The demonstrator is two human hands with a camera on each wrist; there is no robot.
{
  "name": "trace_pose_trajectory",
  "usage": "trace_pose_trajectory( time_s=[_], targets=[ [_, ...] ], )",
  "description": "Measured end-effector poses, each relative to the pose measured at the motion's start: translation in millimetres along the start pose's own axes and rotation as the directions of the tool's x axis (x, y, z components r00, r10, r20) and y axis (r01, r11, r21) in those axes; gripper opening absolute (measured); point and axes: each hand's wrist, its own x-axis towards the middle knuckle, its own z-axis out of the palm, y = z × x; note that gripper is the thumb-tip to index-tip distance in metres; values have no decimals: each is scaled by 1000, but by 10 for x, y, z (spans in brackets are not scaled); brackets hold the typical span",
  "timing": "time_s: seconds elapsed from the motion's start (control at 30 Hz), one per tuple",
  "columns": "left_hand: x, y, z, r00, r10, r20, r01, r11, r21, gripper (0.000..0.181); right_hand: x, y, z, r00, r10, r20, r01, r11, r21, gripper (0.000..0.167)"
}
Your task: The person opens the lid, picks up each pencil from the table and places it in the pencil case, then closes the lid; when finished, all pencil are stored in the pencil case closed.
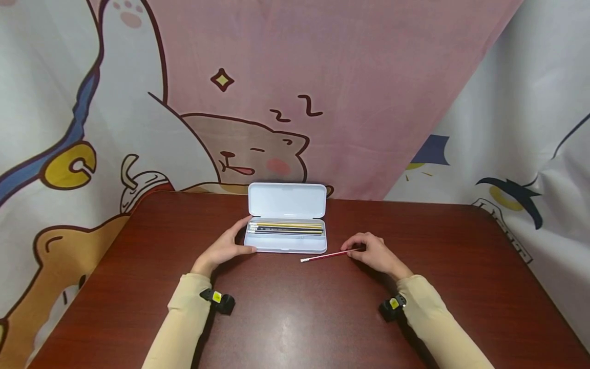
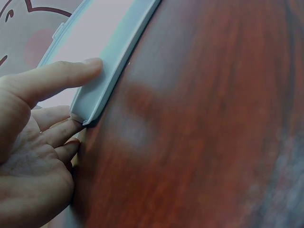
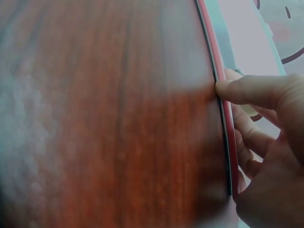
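A white pencil case [image 1: 286,246] lies with its lid [image 1: 287,200] raised at the back. Several pencils [image 1: 286,228], yellow and dark striped, are side by side inside it. With thumb and fingers my left hand [image 1: 222,251] holds the left end of the case; in the left wrist view the thumb lies on the case's front edge [image 2: 124,59] and the fingers are around its end. To the right of the case, my right hand [image 1: 377,254] pinches a red pencil [image 1: 324,255], whose white eraser end points left, just in front of the case.
The brown wooden table [image 1: 286,318] reaches out to both sides and in front. Behind it hangs a cartoon-printed cloth [image 1: 359,102], close to the raised lid. Both wrists carry small black cameras.
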Motion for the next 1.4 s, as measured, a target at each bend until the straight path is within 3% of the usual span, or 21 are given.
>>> trace_pose_trajectory(
  time_s=[0.27, 0.6, 0.73, 0.93, 1.17, 1.4],
  targets=[
    [-10, 37, 13, 1000, -15, 0, 15, 1000, -14, 86, -9, -30, 15, 999, -33, -1, 33, 999, -2, 14],
    [-2, -12, -9, 1000, -20, 5, 20, 1000, -7, 88, 22, -87, 62, 1000, -24, 4, 23, 997, 72, 14],
    [-3, -12, -10, 1000, -17, 0, 17, 1000, -5, 89, 40, -202, 71, 1000, 6, 1, -6, 995, 102, 13],
    [-6, -14, -7, 1000, -5, 3, 5, 1000, -4, 89, 73, -410, 46, 1000, -12, -4, 13, 989, 149, 13],
    [10, -32, -3, 1000, 11, 6, -11, 1000, 15, 89, 185, -287, 111, 1000, -11, -25, 15, 991, 134, 12],
    [-16, 32, -3, 1000, -9, 3, 9, 1000, -8, 87, 310, -355, 148, 999, -24, -33, 27, 994, 107, 11]
  ],
)
